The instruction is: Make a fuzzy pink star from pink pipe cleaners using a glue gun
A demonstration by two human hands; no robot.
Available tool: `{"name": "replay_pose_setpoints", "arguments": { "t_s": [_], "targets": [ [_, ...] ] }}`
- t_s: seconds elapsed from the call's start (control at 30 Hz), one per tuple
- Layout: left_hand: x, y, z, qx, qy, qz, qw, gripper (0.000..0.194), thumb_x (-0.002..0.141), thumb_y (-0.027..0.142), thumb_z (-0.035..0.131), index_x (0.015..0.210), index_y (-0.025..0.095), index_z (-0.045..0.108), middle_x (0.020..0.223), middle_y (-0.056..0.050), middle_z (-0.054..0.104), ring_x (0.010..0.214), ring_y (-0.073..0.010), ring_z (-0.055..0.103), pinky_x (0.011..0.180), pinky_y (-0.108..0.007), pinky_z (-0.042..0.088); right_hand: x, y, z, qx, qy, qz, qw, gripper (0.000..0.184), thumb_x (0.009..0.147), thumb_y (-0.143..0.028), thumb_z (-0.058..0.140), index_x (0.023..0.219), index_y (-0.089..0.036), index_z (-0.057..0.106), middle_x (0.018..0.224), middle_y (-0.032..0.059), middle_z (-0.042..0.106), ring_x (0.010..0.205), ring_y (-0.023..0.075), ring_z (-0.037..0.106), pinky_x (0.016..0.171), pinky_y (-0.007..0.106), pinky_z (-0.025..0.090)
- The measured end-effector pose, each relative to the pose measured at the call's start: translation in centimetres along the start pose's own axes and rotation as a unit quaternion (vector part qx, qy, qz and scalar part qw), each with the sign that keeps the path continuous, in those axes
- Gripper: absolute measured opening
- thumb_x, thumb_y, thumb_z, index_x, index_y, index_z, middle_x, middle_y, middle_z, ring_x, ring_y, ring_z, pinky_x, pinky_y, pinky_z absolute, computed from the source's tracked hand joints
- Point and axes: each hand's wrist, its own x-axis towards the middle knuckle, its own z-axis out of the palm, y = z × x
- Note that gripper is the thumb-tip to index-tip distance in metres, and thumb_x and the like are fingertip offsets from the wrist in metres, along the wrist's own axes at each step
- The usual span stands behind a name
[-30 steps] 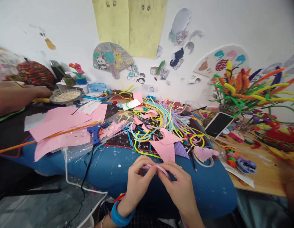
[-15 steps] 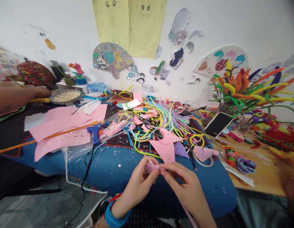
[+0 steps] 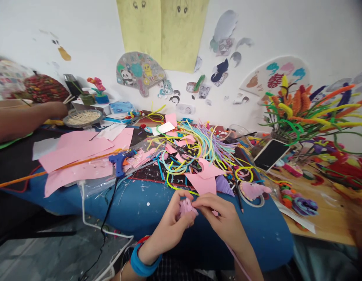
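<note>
Pink fuzzy crumpled bundle point(image 3: 187, 207) sits between left hand's point(image 3: 171, 228) curled thumb and fingers, gripped. Seems a shaping or winding step. Right hand point(image 3: 220, 214): fingertips bunched at bundle's edge, can't tell if pinching. Thin pale-pink strand point(image 3: 237, 259) below right fingers. Next move likely calls for steady left hold, fine right fingertip work. Wrists angled inward.

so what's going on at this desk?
A person is working a small pink bundle by hand. The left hand holds it; the right hand has its fingertips at the bundle's edge, though what they pinch is too small to tell. A pink strand trails by the right wrist. Ahead lie a heap of coloured strands and pink paper, with a blue glue gun nobody is holding. At far left, another person's hand is beside a round dish.
</note>
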Motion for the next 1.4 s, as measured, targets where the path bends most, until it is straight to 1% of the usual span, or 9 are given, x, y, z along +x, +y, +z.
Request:
{"name": "replay_pose_setpoints", "arguments": {
  "t_s": [0.13,0.33,0.43,0.63,0.73,0.87,1.07,1.23,1.4],
  "targets": [
    [-0.1,-1.1,0.0,0.013,0.037,0.034,0.999,0.026,0.092,0.038,0.056,0.106,0.023,0.039,0.067,0.007,0.04,0.056,-0.0086,0.036,0.054,-0.02,0.032,-0.5,-0.2,0.7,-0.008,0.023,0.022,0.999,0.018,0.091,-0.017,0.054,0.091,-0.023,0.071,0.085,0.0041,0.071,0.077,0.0163,0.066,0.07,0.026,0.052],
    [-0.6,-2.5,0.0,0.122,0.138,0.102,0.978,0.017,0.097,0.032,0.046,0.113,0.025,0.042,0.102,-0.003,0.049,0.076,-0.0131,0.048,0.071,-0.025,0.044,-1.3,-0.7,2.2,0.072,0.068,0.111,0.989,0.016,0.083,-0.025,0.066,0.097,-0.023,0.074,0.082,0.0033,0.068,0.064,0.0134,0.06,0.051,0.021,0.047],
    [-0.7,-2.7,0.0,0.157,0.147,0.112,0.97,0.019,0.098,0.029,0.043,0.116,0.024,0.041,0.107,-0.006,0.048,0.084,-0.016,0.05,0.075,-0.028,0.045,-1.4,-0.5,3.0,0.163,0.093,0.17,0.967,0.016,0.082,-0.032,0.068,0.09,-0.021,0.075,0.074,0.0022,0.065,0.056,0.0111,0.053,0.046,0.02,0.042],
    [-0.6,-2.2,-0.3,0.21,0.158,0.154,0.952,0.021,0.096,0.02,0.042,0.117,0.024,0.045,0.108,-0.006,0.049,0.095,-0.0188,0.051,0.082,-0.03,0.044,-1.4,-0.2,4.3,0.307,0.082,0.281,0.906,0.032,0.076,-0.047,0.072,0.084,-0.017,0.071,0.054,-0.0059,0.045,0.042,0.0039,0.027,0.037,0.018,0.02],
    [-0.5,-1.2,-0.9,0.245,0.126,0.198,0.941,0.021,0.094,0.019,0.046,0.113,0.023,0.054,0.107,-0.007,0.054,0.102,-0.0219,0.052,0.087,-0.033,0.044,-1.3,-0.5,4.4,0.276,0.1,0.257,0.921,0.029,0.077,-0.046,0.071,0.082,-0.017,0.071,0.056,-0.0048,0.048,0.044,0.005,0.031,0.039,0.018,0.025],
    [-0.3,0.5,-2.0,0.279,0.052,0.171,0.943,0.021,0.091,0.019,0.053,0.107,0.021,0.067,0.097,-0.007,0.064,0.092,-0.0214,0.059,0.08,-0.031,0.046,-1.0,-0.6,4.1,0.236,0.112,0.224,0.939,0.026,0.077,-0.044,0.07,0.081,-0.018,0.072,0.06,-0.0021,0.057,0.045,0.0068,0.038,0.04,0.019,0.033],
    [0.0,1.1,-2.5,0.277,0.086,0.119,0.949,0.012,0.085,0.02,0.064,0.089,0.018,0.076,0.083,-0.007,0.07,0.077,-0.0181,0.063,0.067,-0.025,0.048,-1.2,-0.3,3.9,0.153,0.119,0.226,0.955,0.025,0.076,-0.041,0.07,0.071,-0.017,0.071,0.064,0.0027,0.067,0.054,0.0138,0.058,0.051,0.024,0.047],
    [0.3,0.5,-2.1,0.219,0.122,0.078,0.965,0.017,0.087,0.026,0.061,0.078,0.015,0.071,0.077,-0.005,0.068,0.067,-0.0158,0.063,0.063,-0.024,0.049,-1.6,-0.6,3.8,0.061,0.1,0.208,0.971,0.017,0.081,-0.034,0.065,0.079,-0.018,0.07,0.067,0.003,0.071,0.052,0.0141,0.061,0.049,0.023,0.048],
    [0.4,0.0,-1.8,0.196,0.127,0.046,0.971,0.02,0.089,0.03,0.058,0.079,0.014,0.065,0.07,-0.003,0.064,0.061,-0.0139,0.06,0.061,-0.023,0.048,-2.1,-0.9,2.4,-0.112,0.059,0.091,0.988,0.012,0.09,-0.021,0.053,0.088,-0.021,0.065,0.08,0.0029,0.072,0.067,0.0157,0.067,0.062,0.024,0.051]
  ]
}}
